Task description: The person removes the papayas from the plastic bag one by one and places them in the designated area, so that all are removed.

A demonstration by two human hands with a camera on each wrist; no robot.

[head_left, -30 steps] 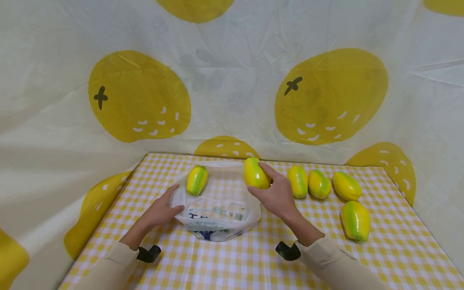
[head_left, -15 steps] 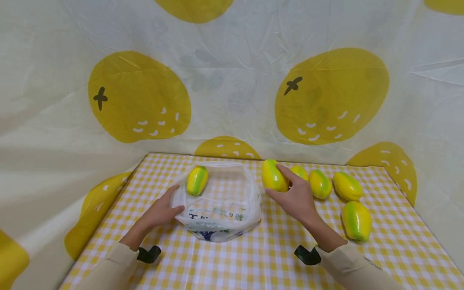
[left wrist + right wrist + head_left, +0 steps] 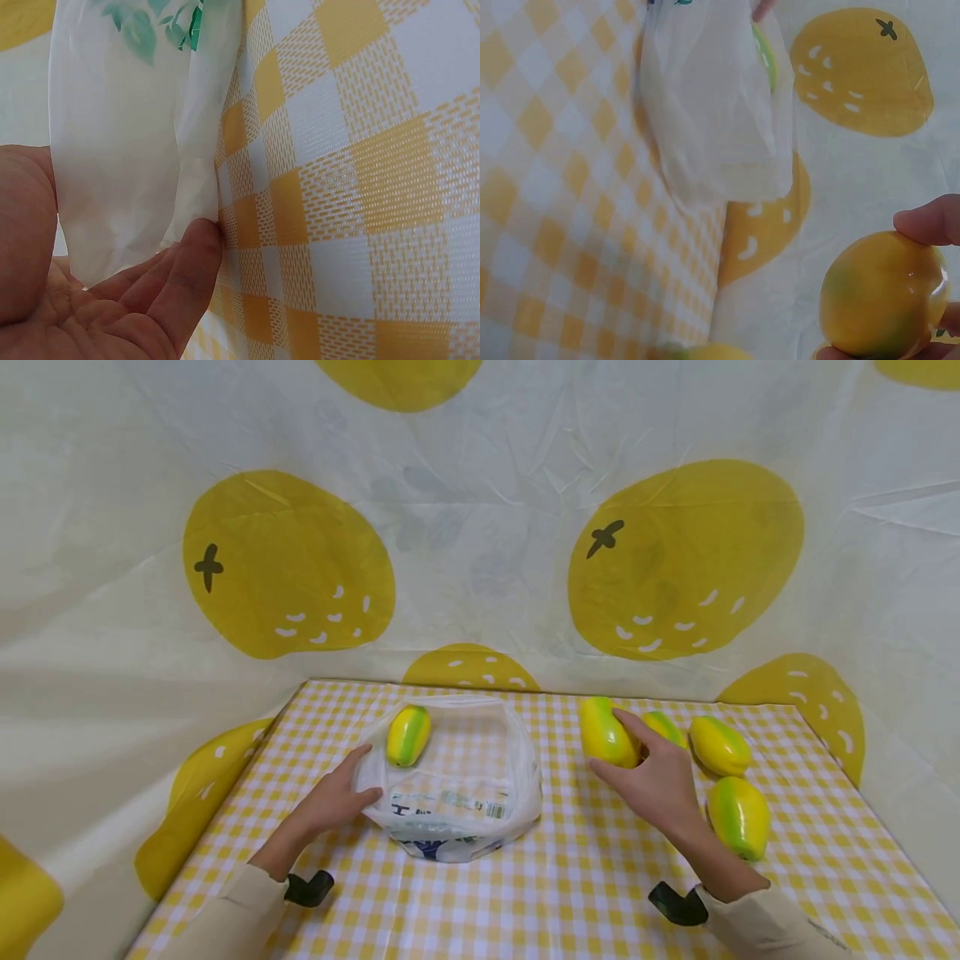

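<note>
My left hand (image 3: 333, 795) is at the left side of a white plastic bag (image 3: 528, 777), whose mouth stands wide. In the left wrist view the bag's side (image 3: 124, 172) lies between thumb and fingers. One yellow-and-green papaya (image 3: 408, 737) rests inside the bag, near its left wall. To the right of the bag, my right hand (image 3: 652, 774) grips another papaya (image 3: 606, 735) between thumb and fingers. The right wrist view shows this held papaya (image 3: 881, 296) from its end. The held fruit and hand cover part of the row behind.
Three more papayas are visible on the right: one partly hidden papaya (image 3: 663, 725), one at the back right (image 3: 720, 746) and one nearer the front (image 3: 738, 818). A yellow-checked cloth (image 3: 480, 902) covers the table. A fruit-printed curtain (image 3: 480, 543) hangs behind.
My right hand has carried its papaya from the bag's right edge rightward to the row, now hiding the row's leftmost fruit. The left hand and bag have stayed put.
</note>
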